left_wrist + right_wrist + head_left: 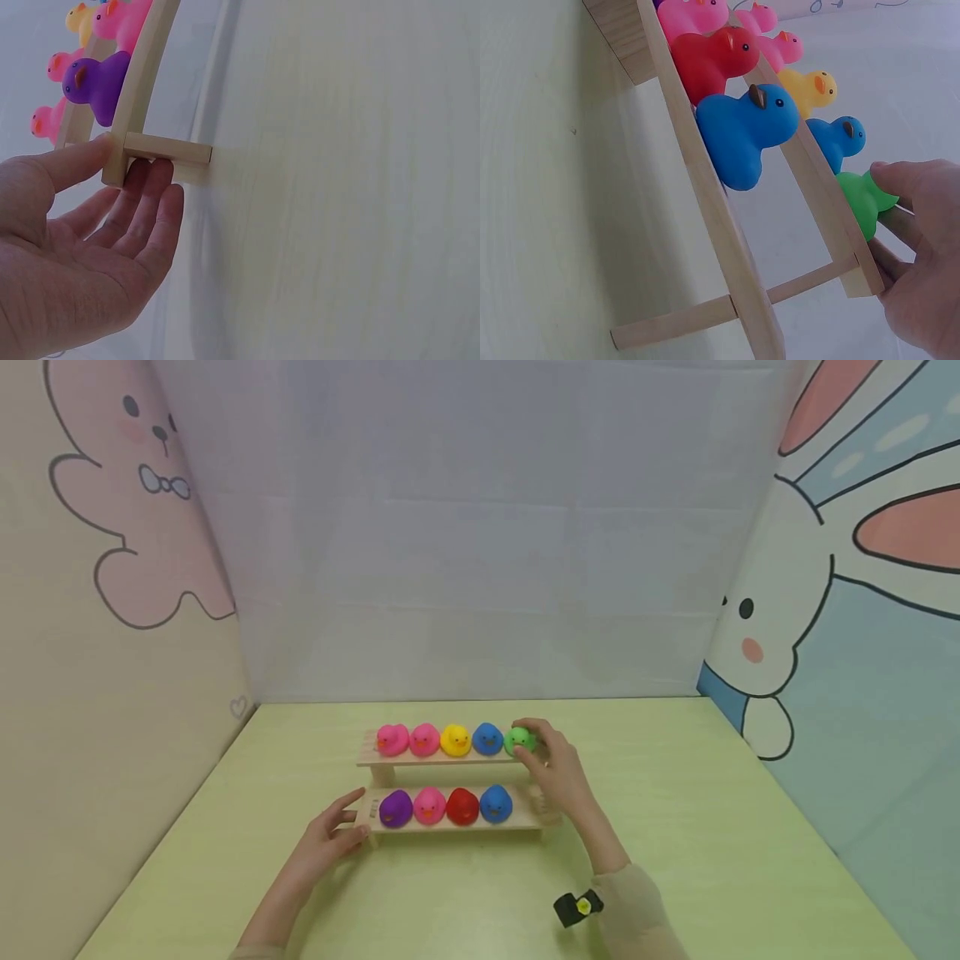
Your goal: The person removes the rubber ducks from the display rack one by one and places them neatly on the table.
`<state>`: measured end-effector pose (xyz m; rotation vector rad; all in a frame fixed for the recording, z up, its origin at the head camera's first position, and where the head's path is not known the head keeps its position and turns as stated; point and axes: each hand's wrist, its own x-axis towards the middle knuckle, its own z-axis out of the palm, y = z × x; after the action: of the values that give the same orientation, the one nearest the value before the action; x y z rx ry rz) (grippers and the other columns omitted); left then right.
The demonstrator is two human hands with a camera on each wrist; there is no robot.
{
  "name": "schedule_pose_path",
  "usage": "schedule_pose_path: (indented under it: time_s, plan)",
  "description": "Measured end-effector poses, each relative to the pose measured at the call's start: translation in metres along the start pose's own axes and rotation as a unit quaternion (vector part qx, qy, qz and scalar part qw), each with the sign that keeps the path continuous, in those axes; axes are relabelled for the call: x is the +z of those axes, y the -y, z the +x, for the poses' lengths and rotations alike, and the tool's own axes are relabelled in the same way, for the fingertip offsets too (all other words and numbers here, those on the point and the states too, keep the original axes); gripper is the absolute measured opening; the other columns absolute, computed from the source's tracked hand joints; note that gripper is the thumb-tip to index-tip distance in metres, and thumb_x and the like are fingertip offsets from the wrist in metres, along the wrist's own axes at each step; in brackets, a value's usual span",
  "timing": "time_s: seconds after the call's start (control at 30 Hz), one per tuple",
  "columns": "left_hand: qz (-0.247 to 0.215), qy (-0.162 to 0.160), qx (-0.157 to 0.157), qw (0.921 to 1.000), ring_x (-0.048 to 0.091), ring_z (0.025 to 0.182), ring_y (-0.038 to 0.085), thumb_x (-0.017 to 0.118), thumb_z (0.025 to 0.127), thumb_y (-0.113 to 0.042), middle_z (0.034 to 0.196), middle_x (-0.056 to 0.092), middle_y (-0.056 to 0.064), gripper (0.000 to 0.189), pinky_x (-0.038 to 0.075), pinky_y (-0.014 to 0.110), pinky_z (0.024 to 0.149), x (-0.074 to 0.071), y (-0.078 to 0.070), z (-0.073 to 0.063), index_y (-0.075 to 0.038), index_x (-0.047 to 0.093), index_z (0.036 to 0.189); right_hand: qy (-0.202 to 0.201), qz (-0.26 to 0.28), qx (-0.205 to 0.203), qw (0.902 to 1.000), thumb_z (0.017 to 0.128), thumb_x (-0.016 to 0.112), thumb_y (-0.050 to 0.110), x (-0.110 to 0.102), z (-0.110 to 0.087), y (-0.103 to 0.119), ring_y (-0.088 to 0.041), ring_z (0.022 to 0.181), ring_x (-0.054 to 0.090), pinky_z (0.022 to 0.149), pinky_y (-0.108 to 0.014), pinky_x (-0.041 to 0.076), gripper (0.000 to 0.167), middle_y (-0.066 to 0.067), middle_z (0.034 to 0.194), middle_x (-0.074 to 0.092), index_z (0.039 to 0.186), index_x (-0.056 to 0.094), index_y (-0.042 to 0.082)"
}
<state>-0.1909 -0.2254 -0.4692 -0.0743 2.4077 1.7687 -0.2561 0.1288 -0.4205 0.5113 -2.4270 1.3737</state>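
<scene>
Head view: your right hand (557,768) is pinching the green duck (519,741), rightmost on the upper shelf (367,753). Left wrist view: your left hand (94,251) is gripping the end of the lower shelf (138,97). Right wrist view: that duck is sitting beside a blue duck (832,144).

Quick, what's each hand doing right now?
Left hand: closed, gripping the lower shelf by its left end.
Right hand: closed, holding the green duck.
</scene>
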Motion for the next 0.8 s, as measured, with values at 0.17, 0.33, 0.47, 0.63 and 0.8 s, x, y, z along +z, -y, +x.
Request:
schedule_pose_path:
  time_s: [0.17,0.33,0.47,0.63,0.8]
  plan:
    - [-0.001,-0.002,0.000,1.0000,0.067,0.107,0.025,0.060,0.096,-0.006,0.132,0.055,0.027,0.063,0.059,0.037,0.088,0.000,0.000,0.000,-0.010,0.033,0.153,0.009,0.006,0.000,0.9999,0.096,0.064,0.018,-0.005,0.001,-0.001,-0.033,0.114,0.064,0.095,-0.048,0.054,0.034,-0.013,0.124,0.067,0.130,0.058,0.014]
    - [-0.001,-0.005,-0.002,1.0000,0.067,0.106,0.025,0.060,0.096,-0.006,0.132,0.055,0.027,0.063,0.059,0.037,0.088,0.001,0.001,0.000,-0.010,0.034,0.153,0.008,0.016,-0.022,0.9996,0.095,0.065,0.015,-0.014,0.001,-0.005,-0.038,0.114,0.065,0.096,-0.053,0.053,0.036,-0.015,0.127,0.064,0.131,0.057,0.012]
    - [0.000,-0.007,-0.002,1.0000,0.067,0.106,0.025,0.060,0.096,-0.005,0.132,0.055,0.027,0.063,0.059,0.036,0.087,0.001,0.001,0.001,-0.010,0.034,0.153,0.001,0.011,-0.048,0.9988,0.095,0.065,0.015,-0.022,0.004,-0.009,-0.033,0.118,0.062,0.097,-0.051,0.052,0.038,-0.012,0.130,0.064,0.132,0.057,0.011]
    - [-0.001,-0.006,0.000,1.0000,0.067,0.105,0.025,0.060,0.096,-0.005,0.132,0.055,0.028,0.063,0.059,0.035,0.086,0.000,0.002,0.001,-0.009,0.034,0.153,-0.012,0.012,-0.066,0.9977,0.094,0.065,0.009,-0.027,0.007,-0.012,-0.033,0.123,0.058,0.099,-0.052,0.051,0.040,-0.015,0.131,0.063,0.132,0.056,0.005]
    - [-0.007,-0.004,0.001,1.0000,0.067,0.105,0.025,0.060,0.095,-0.005,0.132,0.055,0.027,0.064,0.059,0.035,0.085,0.000,0.002,0.001,-0.009,0.034,0.153,-0.027,0.027,-0.067,0.9970,0.094,0.064,0.003,-0.030,0.009,-0.011,-0.038,0.125,0.055,0.099,-0.058,0.049,0.040,-0.022,0.131,0.061,0.132,0.055,-0.003]
